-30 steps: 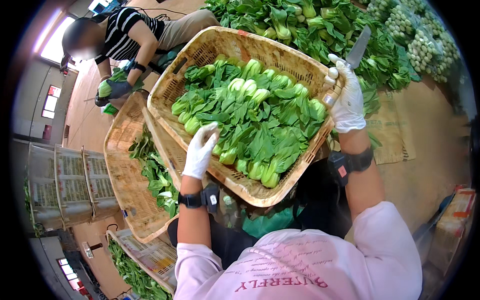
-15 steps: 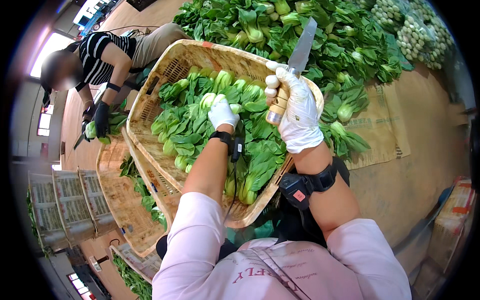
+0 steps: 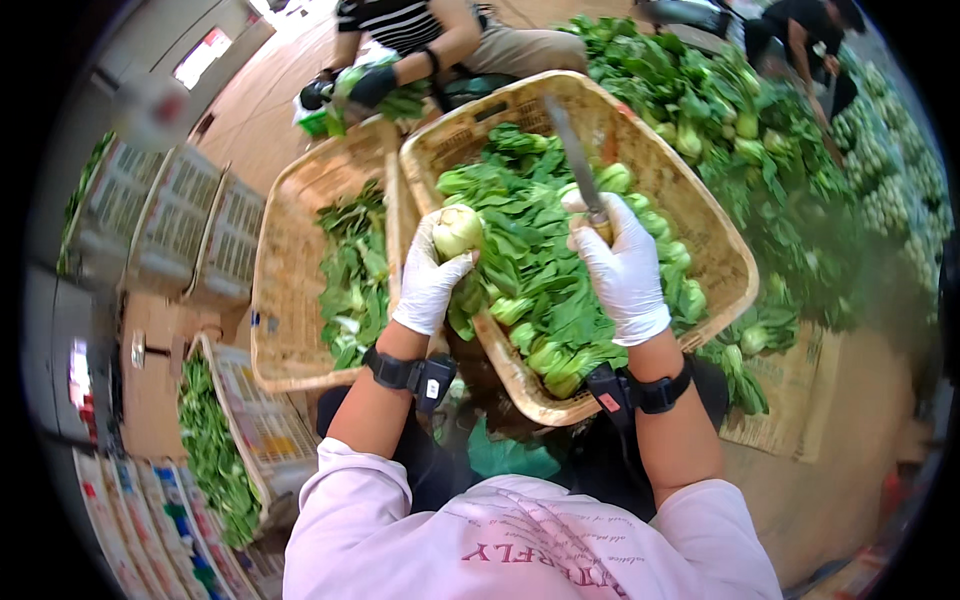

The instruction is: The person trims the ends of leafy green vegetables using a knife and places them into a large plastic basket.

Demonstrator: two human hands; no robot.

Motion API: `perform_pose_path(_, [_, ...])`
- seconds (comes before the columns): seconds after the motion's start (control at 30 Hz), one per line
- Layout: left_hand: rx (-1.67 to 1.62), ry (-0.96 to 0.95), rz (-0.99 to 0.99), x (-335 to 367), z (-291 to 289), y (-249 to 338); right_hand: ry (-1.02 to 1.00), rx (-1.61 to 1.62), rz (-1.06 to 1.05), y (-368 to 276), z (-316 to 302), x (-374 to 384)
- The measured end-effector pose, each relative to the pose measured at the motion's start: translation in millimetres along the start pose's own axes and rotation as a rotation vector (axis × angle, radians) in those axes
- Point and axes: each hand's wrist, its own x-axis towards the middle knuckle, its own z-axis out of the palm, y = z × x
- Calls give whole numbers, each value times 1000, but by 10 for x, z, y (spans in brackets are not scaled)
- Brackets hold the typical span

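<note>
My left hand [image 3: 428,285], in a white glove, is closed round a head of bok choy [image 3: 457,231]. Its pale cut base points up, and its leaves hang beside the rim where two crates meet. In my white-gloved right hand [image 3: 625,270] is a knife [image 3: 573,150]; its blade points up and away from me, slightly blurred, and the fingers wrap the handle. Below both hands stands a tan plastic crate [image 3: 725,290] with rows of bok choy [image 3: 545,265] inside. Left of it, a second tan crate [image 3: 285,300] holds loose leaves [image 3: 352,275].
Across the crates, a person in a striped top [image 3: 400,25] handles greens with dark gloves. A large bok choy pile [image 3: 740,100] lies at the far right, with another person [image 3: 800,40] behind it. Pale crates [image 3: 170,215] stand at left, another crate of greens [image 3: 265,420] nearer.
My left hand has come out of the crate with a head of bok choy and moved toward the left crate. The knife hand has come lower. My view has turned left.
</note>
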Motion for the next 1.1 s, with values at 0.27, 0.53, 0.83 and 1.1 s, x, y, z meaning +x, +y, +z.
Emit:
perform_pose_path(0.27, [883, 499, 382, -842, -885, 270, -355, -565, -588, 163, 1310, -498])
perform_pose_path(0.53, [1076, 626, 300, -1262, -1777, 243, -469, -666, -745, 90, 2653, -644])
perform_pose_path(0.83, [1279, 742, 123, -1448, -2324, 283, -501, -641, -718, 137, 3336, -748])
perform_pose_path(1.1, [1257, 767, 102, -1546, -2536, 185, -573, -828, -548, 389, 3590, -758])
